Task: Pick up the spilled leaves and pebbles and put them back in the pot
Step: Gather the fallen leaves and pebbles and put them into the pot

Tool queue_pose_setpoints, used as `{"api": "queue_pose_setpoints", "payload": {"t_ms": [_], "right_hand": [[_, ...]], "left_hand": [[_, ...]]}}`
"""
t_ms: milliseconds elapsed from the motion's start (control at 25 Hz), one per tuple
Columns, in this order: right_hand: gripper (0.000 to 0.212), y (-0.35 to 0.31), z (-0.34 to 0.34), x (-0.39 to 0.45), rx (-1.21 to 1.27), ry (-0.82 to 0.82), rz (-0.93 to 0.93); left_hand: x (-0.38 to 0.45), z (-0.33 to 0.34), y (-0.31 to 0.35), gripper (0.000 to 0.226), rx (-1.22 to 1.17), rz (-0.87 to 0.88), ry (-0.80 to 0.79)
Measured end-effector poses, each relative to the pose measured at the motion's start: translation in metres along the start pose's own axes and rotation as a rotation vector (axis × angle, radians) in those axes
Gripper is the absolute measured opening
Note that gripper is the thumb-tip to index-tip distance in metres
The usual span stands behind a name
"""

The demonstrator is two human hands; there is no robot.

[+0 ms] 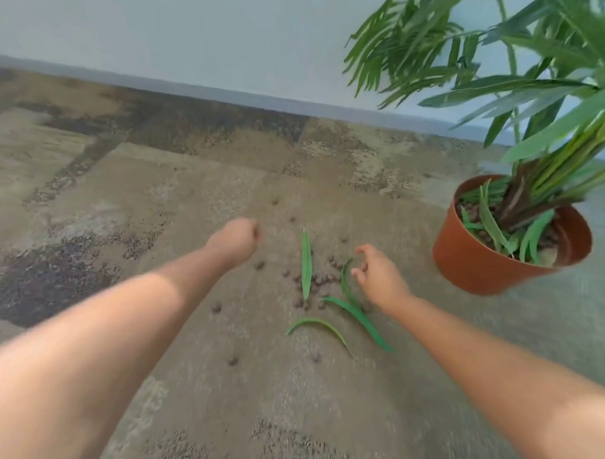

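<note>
Several green leaves lie on the carpet: a straight one (306,263), a curved one (344,282), a long one (359,320) and an arched one (316,324). Small brown pebbles (321,281) cluster among them, and stray ones (216,307) lie farther out. The orange pot (478,266) stands to the right with leaves and pebbles inside. My left hand (235,242) is closed in a fist left of the straight leaf; what it holds is hidden. My right hand (378,275) hovers with fingers curled apart just right of the curved leaf, holding nothing.
A tall green plant (525,99) rises from the pot and overhangs the upper right. A pale wall with a grey skirting board (196,88) runs across the back. The mottled brown carpet (158,207) stretches left and toward me.
</note>
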State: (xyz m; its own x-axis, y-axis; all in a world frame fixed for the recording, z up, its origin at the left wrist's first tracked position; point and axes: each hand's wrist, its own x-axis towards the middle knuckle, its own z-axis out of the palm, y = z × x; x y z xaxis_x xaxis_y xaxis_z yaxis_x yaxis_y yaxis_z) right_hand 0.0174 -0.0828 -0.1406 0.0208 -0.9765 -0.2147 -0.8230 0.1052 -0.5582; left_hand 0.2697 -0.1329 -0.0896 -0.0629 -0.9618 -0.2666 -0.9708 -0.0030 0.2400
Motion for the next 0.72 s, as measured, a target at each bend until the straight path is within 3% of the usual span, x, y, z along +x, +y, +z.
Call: {"api": "queue_pose_setpoints", "payload": {"t_ms": [200, 360, 440, 720], "right_hand": [[0.042, -0.012, -0.005, 0.042, -0.19, 0.01, -0.186], [0.078, -0.012, 0.0, 0.063, -0.271, -0.03, -0.214], [0.084, -0.012, 0.003, 0.069, -0.349, -0.089, -0.243], [0.059, 0.005, 0.019, 0.083, -0.352, -0.08, -0.281]], "left_hand": [[0.022, 0.034, -0.018, 0.042, -0.054, 0.021, 0.067], [0.056, 0.037, 0.01, 0.047, -0.04, 0.098, 0.141], [0.078, 0.039, 0.011, 0.053, -0.026, 0.093, 0.148], [0.145, 0.013, 0.006, 0.061, 0.178, 0.1, -0.027]]}}
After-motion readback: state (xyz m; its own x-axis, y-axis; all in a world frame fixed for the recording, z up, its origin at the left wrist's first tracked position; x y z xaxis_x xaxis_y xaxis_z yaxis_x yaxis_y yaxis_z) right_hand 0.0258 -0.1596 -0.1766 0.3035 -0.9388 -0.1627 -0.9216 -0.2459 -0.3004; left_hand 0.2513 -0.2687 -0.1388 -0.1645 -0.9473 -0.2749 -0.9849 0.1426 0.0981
